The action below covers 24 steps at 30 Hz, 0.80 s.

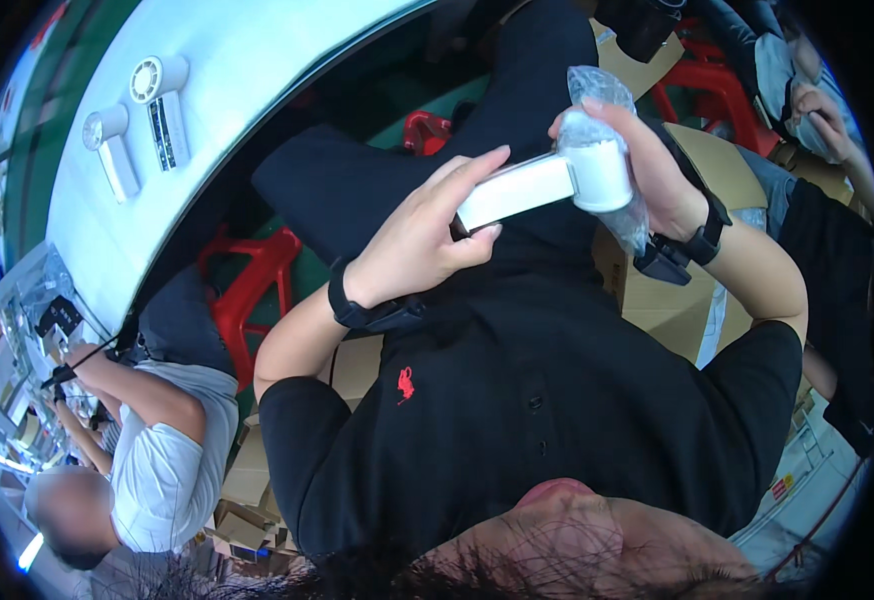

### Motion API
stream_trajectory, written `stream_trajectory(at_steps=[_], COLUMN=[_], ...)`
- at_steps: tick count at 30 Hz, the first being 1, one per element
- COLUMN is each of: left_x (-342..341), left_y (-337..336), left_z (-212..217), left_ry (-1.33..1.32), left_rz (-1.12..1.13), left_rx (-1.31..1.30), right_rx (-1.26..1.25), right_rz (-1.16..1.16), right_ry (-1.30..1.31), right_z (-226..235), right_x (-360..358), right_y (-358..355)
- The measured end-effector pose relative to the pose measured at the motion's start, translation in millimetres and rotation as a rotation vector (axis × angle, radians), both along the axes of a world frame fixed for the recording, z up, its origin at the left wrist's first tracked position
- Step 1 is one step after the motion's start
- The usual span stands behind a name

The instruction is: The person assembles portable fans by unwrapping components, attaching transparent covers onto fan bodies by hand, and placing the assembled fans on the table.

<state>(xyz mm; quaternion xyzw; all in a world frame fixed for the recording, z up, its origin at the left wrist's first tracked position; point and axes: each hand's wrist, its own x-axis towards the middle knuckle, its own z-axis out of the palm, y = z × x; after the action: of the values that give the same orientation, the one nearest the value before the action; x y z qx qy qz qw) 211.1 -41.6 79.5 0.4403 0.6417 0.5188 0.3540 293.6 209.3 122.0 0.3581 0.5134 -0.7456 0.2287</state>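
A white handheld fan (522,190) is held up in front of my chest, its handle pointing left and its round head to the right. My left hand (427,230) grips the free end of the handle between thumb and fingers. Around the far and right sides of the fan's head lies a crinkled clear plastic bag (602,88). My right hand (665,180) is closed on this bag against the head, its thumb and fingertips near the top. Part of the bag hangs below the head, and the right palm hides some of it.
Two more white handheld fans (114,155) (164,110) lie on the white table (247,50) at the far left. Red stools (257,285) stand beside me. Cardboard boxes (657,300) are at my right. One person (162,450) sits at left; another person's hand (822,115) shows far right.
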Motion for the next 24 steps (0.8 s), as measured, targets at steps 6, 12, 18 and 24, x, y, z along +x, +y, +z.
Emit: stream_trajectory(at_steps=[6,12,18,24], left_x=[8,37,48,42], left_y=[5,6,-1,-5], left_z=[7,44,60,48], left_ry=[-0.150,-1.011,-1.284,-1.054], left_rz=[-0.233,-0.350,-0.308,-0.310], left_rx=[-0.192,-0.470,-0.524,-0.493], right_rx=[0.001,-0.194,-0.191,-0.134], right_rz=[0.151,0.209,0.108,0.078], right_ry=[0.063,-0.175,-0.285,-0.116], right_z=[-10,7,18,12], right_x=[23,24,33,37], right_y=[-12,-28,-45,-51])
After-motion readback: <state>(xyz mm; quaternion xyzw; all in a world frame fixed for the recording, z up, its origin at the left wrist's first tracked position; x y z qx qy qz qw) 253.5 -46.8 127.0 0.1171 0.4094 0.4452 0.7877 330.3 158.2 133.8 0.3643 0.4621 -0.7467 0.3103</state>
